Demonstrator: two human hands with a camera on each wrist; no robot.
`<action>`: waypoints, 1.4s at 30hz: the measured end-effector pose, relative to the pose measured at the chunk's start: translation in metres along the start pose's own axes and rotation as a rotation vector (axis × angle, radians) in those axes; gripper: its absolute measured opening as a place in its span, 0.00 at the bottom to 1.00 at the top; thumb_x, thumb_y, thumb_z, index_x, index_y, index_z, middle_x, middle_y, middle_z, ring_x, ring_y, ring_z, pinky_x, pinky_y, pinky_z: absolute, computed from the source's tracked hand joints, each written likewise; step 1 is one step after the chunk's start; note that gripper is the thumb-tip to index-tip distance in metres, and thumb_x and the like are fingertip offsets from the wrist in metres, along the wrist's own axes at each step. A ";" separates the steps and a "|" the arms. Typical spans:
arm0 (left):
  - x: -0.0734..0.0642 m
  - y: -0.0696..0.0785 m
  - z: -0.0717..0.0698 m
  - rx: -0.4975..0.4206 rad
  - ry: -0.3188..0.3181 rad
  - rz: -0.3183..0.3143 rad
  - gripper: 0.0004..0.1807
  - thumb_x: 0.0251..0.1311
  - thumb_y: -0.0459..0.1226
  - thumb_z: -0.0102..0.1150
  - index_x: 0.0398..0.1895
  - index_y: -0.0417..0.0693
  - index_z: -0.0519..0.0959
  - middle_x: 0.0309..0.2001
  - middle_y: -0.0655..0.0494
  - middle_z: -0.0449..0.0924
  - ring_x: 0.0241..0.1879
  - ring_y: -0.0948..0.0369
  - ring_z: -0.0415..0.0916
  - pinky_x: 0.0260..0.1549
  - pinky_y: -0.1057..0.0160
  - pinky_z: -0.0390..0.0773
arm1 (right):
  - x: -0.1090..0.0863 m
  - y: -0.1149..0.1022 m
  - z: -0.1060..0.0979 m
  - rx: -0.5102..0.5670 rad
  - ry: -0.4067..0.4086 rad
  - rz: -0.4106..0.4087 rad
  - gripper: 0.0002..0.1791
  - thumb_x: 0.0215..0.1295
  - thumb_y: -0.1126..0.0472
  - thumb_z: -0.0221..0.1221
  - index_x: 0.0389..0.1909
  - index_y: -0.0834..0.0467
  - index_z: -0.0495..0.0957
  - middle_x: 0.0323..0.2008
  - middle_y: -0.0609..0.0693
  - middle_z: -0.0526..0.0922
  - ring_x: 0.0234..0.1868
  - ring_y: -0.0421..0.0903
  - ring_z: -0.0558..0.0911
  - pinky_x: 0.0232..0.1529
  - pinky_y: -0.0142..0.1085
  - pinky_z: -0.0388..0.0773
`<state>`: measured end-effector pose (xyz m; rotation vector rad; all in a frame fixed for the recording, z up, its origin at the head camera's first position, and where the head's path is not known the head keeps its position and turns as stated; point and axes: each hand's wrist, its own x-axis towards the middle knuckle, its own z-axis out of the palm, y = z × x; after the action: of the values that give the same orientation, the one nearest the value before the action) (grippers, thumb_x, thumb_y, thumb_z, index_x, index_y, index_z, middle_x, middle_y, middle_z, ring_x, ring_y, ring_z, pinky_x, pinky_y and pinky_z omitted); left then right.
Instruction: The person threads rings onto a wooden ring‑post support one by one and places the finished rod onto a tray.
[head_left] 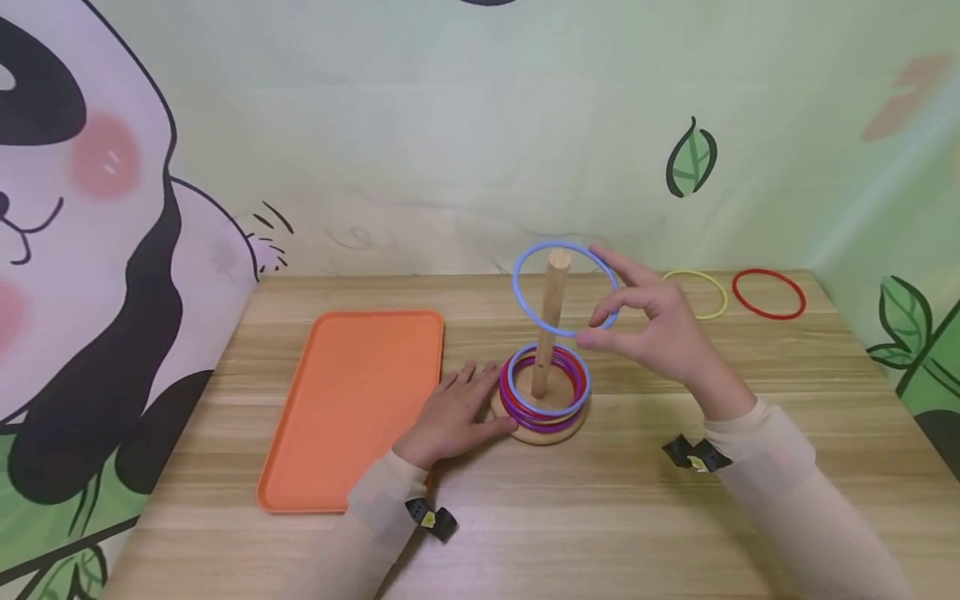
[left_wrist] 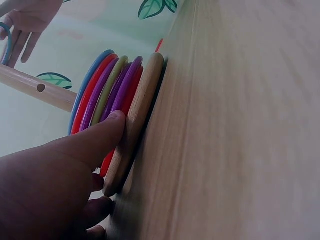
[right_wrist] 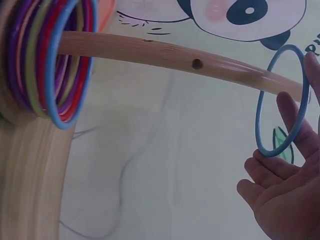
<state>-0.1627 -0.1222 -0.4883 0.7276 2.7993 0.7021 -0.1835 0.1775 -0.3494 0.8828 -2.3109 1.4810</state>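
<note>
A wooden peg stand has a round base (head_left: pixel 542 438) and an upright post (head_left: pixel 553 304). Stacked around the foot of the post are several thin rings (left_wrist: pixel 94 95) in purple, red, yellow and blue, with a blue ring (head_left: pixel 586 398) on top. My right hand (head_left: pixel 660 329) pinches another blue ring (right_wrist: pixel 258 122) by its right side, between thumb and fingers. That ring encircles the post near its upper end. My left hand (head_left: pixel 459 417) rests against the left of the base, fingers extended, its thumb (left_wrist: pixel 107 132) touching the edge of the lower rings.
An orange tray (head_left: pixel 352 400) lies on the wooden table (head_left: pixel 570 517) left of the stand. Behind my right hand, a yellow ring (head_left: pixel 722 293) and a red ring (head_left: pixel 802 300) lie near the table's back edge. A painted wall (head_left: pixel 420 150) rises behind.
</note>
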 end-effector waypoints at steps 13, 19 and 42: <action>-0.001 0.001 -0.002 0.001 0.012 0.009 0.49 0.68 0.64 0.60 0.86 0.55 0.56 0.81 0.44 0.60 0.82 0.40 0.48 0.79 0.40 0.49 | -0.025 0.028 0.019 -0.034 -0.089 0.080 0.10 0.48 0.67 0.82 0.33 0.58 0.93 0.76 0.58 0.71 0.77 0.63 0.65 0.74 0.64 0.61; -0.001 0.001 0.000 0.007 0.024 0.008 0.49 0.68 0.64 0.60 0.86 0.57 0.55 0.80 0.44 0.61 0.82 0.40 0.49 0.79 0.39 0.50 | -0.032 0.037 0.026 -0.054 -0.142 0.086 0.10 0.52 0.67 0.80 0.36 0.60 0.93 0.76 0.64 0.68 0.78 0.68 0.64 0.76 0.66 0.58; -0.002 0.003 0.000 -0.006 0.021 0.011 0.49 0.69 0.65 0.59 0.86 0.54 0.56 0.81 0.45 0.60 0.82 0.39 0.48 0.79 0.38 0.49 | -0.049 0.064 0.041 -0.136 -0.345 0.194 0.16 0.60 0.59 0.77 0.43 0.66 0.91 0.78 0.71 0.61 0.77 0.72 0.62 0.76 0.65 0.57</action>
<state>-0.1601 -0.1204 -0.4863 0.7397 2.8123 0.7243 -0.1799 0.1775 -0.4392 0.9626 -2.7803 1.3047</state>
